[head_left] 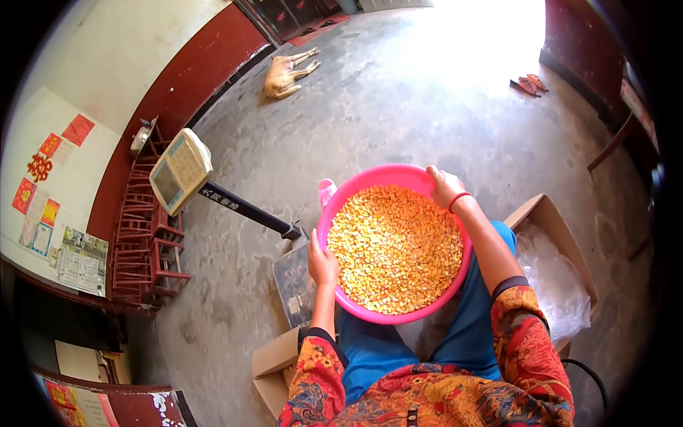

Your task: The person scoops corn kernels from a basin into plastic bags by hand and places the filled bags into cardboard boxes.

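A round pink basin (388, 318) filled with loose yellow corn kernels (396, 249) is held up above the lap. My left hand (324, 265) grips the basin's left rim, thumb near the top edge and the other fingers mostly hidden outside it. At the upper right rim, my right hand (445, 186) is closed round the edge, with a red bracelet on the wrist. To the left of the basin stands a floor scale, its display (180, 172) on a black pole and its platform (293, 285) partly hidden near my left hand.
An open cardboard box (569, 249) holding clear plastic (551, 285) stands at the right. Another cardboard box (274, 363) is at the lower left. Red stools (146, 242) line the left wall. A dog (283, 76) lies on the floor ahead; shoes (530, 85) lie further right.
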{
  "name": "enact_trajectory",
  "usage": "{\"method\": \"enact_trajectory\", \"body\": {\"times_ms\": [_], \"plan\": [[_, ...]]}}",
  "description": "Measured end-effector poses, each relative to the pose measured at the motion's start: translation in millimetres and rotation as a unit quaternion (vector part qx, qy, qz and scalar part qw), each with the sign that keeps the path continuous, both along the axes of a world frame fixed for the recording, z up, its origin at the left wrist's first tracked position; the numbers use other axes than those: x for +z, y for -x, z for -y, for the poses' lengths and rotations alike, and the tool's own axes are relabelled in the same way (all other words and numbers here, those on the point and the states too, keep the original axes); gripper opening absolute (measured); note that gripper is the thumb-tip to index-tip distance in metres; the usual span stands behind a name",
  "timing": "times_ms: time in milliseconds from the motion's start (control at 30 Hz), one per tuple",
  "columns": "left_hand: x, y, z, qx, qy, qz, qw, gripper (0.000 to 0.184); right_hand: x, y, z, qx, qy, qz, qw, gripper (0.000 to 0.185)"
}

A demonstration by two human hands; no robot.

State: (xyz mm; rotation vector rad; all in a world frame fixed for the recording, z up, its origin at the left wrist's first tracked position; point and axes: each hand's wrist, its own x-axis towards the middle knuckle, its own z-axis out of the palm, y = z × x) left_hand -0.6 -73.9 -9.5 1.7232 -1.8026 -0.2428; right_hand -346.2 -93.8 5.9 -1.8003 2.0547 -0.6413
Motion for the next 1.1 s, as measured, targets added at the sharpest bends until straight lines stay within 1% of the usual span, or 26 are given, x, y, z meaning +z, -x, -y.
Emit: {"method": "enact_trajectory", "body": {"times_ms": [133, 200, 233, 267, 300, 333, 367, 400, 433, 467, 533, 600, 667, 733, 833, 1100], "plan": [[0.6, -0.8, 0.0, 0.010, -0.014, -0.004, 1.000, 0.059, -4.1, 0.9, 0.9, 0.008, 0.014, 0.006, 1.000, 0.038], [-4.6, -2.5, 2.5, -0.009, 0.013, -0.016, 1.000, 0.058, -6.3, 0.2, 2.4, -0.006, 0.003, 0.019, 1.000, 0.043], [-9.4, -5.3, 5.7, -0.020, 0.015, -0.040, 0.999, 0.057, -3.1, 0.0, 0.2, -0.003, -0.004, 0.027, 1.000, 0.045], [-5.0, -4.5, 3.9, -0.032, 0.004, -0.061, 0.998, 0.057, 1.2, -0.9, -1.6, -0.006, -0.013, 0.034, 0.999, 0.046], [-8.0, -5.8, 4.8, -0.015, -0.016, -0.055, 0.998, 0.057, 2.6, -1.7, -3.0, -0.016, -0.025, 0.047, 0.998, 0.048], [-8.9, -7.6, 6.0, -0.024, -0.017, -0.046, 0.999, 0.056, -2.9, -0.8, -0.9, -0.014, -0.018, 0.041, 0.999, 0.049], [-17.4, -11.9, 10.0, -0.038, 0.021, -0.034, 0.998, 0.053, -4.8, -0.3, -0.6, -0.002, -0.006, 0.027, 1.000, 0.047], [-5.7, -5.2, 5.0, -0.031, 0.009, -0.031, 0.999, 0.052, 5.3, -1.7, -3.7, -0.006, -0.035, 0.030, 0.999, 0.043], [-5.5, -6.0, 5.3, -0.025, -0.009, -0.047, 0.999, 0.051, -0.4, -1.3, -0.7, -0.009, -0.022, 0.031, 0.999, 0.035], [-9.0, -8.9, 7.7, -0.014, -0.013, -0.032, 0.999, 0.053, 4.0, -3.0, -2.4, -0.020, -0.026, 0.028, 0.999, 0.037], [0.0, -4.5, 4.2, -0.007, -0.040, -0.031, 0.999, 0.055, 2.0, -4.5, -0.7, -0.034, -0.037, 0.023, 0.998, 0.038], [4.2, 0.2, 2.6, -0.015, -0.045, -0.032, 0.998, 0.056, 1.4, -4.5, 1.2, -0.025, -0.040, 0.035, 0.998, 0.038], [3.0, -4.6, 3.1, -0.016, -0.047, -0.028, 0.998, 0.057, 1.3, -5.4, 0.7, -0.023, -0.044, 0.037, 0.998, 0.038], [-2.5, -7.8, 6.4, -0.036, -0.019, -0.014, 0.999, 0.057, 1.0, -4.7, 0.5, -0.021, -0.033, 0.026, 0.999, 0.039], [-1.7, -6.5, 5.9, -0.017, -0.036, -0.007, 0.999, 0.056, 7.0, -1.4, -4.0, -0.008, -0.058, 0.026, 0.998, 0.040], [-3.2, -9.3, 7.1, -0.025, -0.044, -0.015, 0.999, 0.057, 12.7, 1.9, -12.3, -0.011, -0.067, 0.036, 0.997, 0.040]]}}
